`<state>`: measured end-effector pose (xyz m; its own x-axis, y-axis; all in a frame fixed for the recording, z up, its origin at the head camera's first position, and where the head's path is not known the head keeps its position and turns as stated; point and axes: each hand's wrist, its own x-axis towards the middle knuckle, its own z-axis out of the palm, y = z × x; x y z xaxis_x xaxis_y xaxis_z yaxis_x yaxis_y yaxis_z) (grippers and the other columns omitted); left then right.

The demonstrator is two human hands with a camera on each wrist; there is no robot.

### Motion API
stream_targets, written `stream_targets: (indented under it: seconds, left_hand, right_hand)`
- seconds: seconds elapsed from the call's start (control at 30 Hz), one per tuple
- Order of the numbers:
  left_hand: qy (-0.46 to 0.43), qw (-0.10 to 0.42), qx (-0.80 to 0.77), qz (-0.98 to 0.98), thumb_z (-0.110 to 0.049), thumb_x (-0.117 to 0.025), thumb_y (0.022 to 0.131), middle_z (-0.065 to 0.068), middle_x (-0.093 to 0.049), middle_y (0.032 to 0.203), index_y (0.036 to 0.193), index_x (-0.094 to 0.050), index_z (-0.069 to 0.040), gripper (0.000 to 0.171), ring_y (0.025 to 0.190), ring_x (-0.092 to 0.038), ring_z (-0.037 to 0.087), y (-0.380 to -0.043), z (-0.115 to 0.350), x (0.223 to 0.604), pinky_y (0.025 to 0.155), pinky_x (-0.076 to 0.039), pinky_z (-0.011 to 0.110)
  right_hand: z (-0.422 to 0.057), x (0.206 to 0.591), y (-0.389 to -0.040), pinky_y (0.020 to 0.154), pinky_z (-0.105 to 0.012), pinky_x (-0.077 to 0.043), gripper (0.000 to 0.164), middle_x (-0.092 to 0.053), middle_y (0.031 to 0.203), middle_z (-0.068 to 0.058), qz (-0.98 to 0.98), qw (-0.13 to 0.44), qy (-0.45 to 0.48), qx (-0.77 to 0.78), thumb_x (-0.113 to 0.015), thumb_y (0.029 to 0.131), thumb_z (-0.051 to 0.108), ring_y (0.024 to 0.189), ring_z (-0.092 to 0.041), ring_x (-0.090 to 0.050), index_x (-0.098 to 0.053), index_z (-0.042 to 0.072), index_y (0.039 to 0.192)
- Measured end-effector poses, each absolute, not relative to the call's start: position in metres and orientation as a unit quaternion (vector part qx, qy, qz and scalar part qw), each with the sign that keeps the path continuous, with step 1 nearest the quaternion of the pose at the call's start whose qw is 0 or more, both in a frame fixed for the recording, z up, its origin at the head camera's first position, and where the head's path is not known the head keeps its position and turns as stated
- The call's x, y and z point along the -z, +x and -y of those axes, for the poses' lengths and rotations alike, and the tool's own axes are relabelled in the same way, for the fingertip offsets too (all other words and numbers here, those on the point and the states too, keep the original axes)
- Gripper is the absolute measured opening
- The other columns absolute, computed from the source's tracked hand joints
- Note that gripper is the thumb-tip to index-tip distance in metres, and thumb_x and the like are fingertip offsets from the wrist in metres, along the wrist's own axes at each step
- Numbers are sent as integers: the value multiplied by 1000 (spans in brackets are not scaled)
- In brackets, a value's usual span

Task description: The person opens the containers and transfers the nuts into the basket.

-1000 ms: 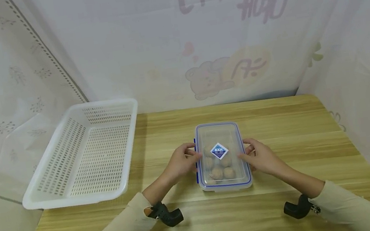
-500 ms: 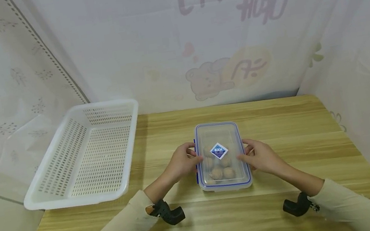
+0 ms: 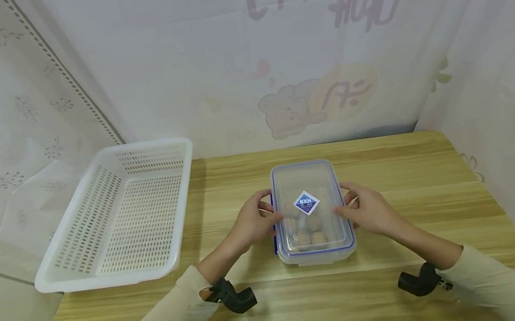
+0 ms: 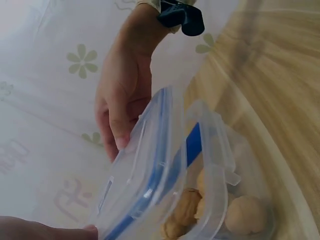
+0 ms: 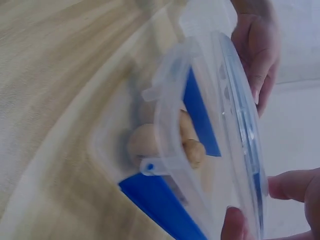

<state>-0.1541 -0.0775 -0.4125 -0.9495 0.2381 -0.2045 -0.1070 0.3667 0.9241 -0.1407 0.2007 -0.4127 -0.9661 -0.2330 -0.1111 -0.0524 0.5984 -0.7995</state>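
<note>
In the head view my left hand (image 3: 253,222) and right hand (image 3: 370,211) grip opposite long edges of a clear, blue-sealed lid (image 3: 302,176) bearing a diamond label. Both wrist views show the lid raised and apart from its clear plastic food container (image 4: 215,195), with a gap along the near end. Inside the container are several round brown walnuts (image 4: 246,215). Blue side clasps (image 5: 155,200) hang unfastened on the container. The right thumb and a finger (image 5: 290,184) pinch the lid's edge in the right wrist view.
A white perforated plastic basket (image 3: 180,211) stands at the left of the wooden table (image 3: 388,163), with nothing visible inside. Printed cloth (image 3: 202,58) hangs behind and at both sides of the table. Each wrist wears a black camera mount (image 3: 241,300).
The lid has risen off the container between my hands, shifting slightly up and right in the head view. The right hand has moved a little to the right with it. The basket stays put.
</note>
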Motion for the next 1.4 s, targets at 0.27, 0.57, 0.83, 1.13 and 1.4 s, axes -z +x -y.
stream_targets:
  seconds: [0.27, 0.57, 0.83, 1.13, 1.4]
  left_hand:
    - [109, 125, -564, -809, -6, -63, 101, 16, -59, 107, 153, -46, -8, 54, 87, -65, 24, -160, 85, 391, 66, -62, 33]
    - [192, 42, -501, -843, 6, -50, 104, 20, -58, 111, 148, -50, 0, 45, 90, -67, 32, -169, 89, 369, 72, -61, 35]
    - [221, -47, -423, -878, -8, -54, 106, 14, -57, 102, 122, -70, 2, 24, 82, -56, 22, -178, 85, 356, 70, -51, 34]
    - [242, -32, -444, -862, -8, -58, 104, 17, -62, 105, 112, -70, 2, 18, 84, -68, 27, -187, 70, 348, 73, -60, 34]
    - [162, 52, -546, -820, -4, -62, 101, 14, -59, 100, 158, -36, -6, 62, 74, -66, 24, -191, 43, 349, 61, -61, 32]
  right_hand:
    - [-207, 395, -147, 58, -32, -56, 61, -60, 116, -24, -860, 95, -78, 495, -67, 100, 17, 71, -22, -60, -41, 6, 154]
    - [-209, 383, -157, 56, -25, -49, 44, -58, 112, -21, -847, 14, -116, 518, -47, 104, -1, 74, -17, -59, -49, 0, 148]
    - [-210, 372, -159, 55, -24, -48, 27, -63, 106, -15, -888, -99, -172, 415, -59, 102, 2, 72, -16, -55, -67, -1, 127]
    - [-218, 362, -164, 62, -19, -56, 29, -66, 100, -17, -872, -121, -166, 444, -54, 107, 10, 76, -20, -64, -63, -6, 129]
    - [-237, 354, -167, 56, -30, -60, 65, -60, 110, -25, -890, -46, -130, 435, -54, 105, 7, 86, -31, -66, -21, 5, 162]
